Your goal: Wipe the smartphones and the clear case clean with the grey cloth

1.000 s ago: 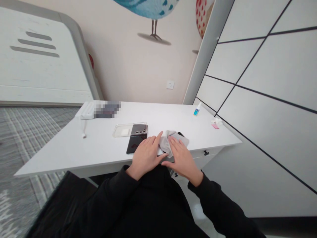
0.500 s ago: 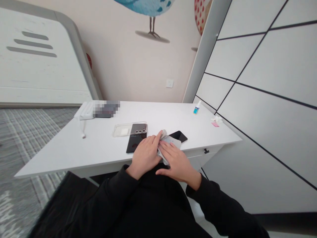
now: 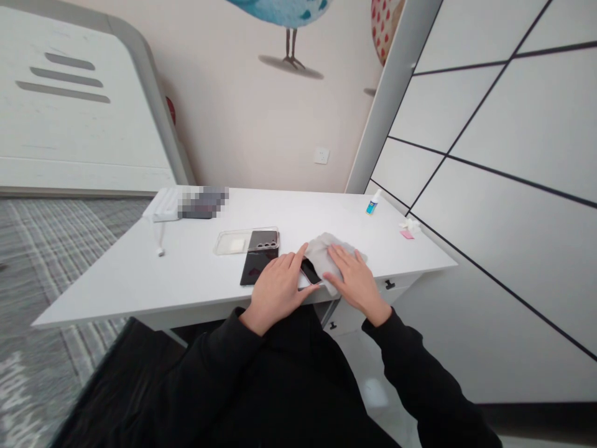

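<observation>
Over to the right the right hand (image 3: 355,283) has slid in the last half second, and the grey cloth (image 3: 321,247) with it: bunched against the left hand (image 3: 275,289) before, it now spreads thin and wrinkled, with a limp, drooping edge. From where I stand, the right palm lies flat on the soft fabric, fingers extended and a little apart. Under it, at the front edge of the white table (image 3: 196,274), sits a slim phone (image 3: 309,271), its glossy black end peeping out between the cloth and the left hand. That left hand makes a wide V of thumb and forefinger around this end; whether it actually grips, I cannot tell.

Just left of the left hand lies a larger phone (image 3: 256,266), a dark, mirror-smooth slab with round camera lenses. Its upper part is crossed by a clear case (image 3: 228,242), a see-through shell with rounded corners. Farther right stand a small spray bottle (image 3: 372,204) with a blue label, then some crumpled white tissue (image 3: 409,224) touching a flat pink slip (image 3: 407,234). Both sleeves are of matte black cloth, ribbed details too small to make out.
</observation>
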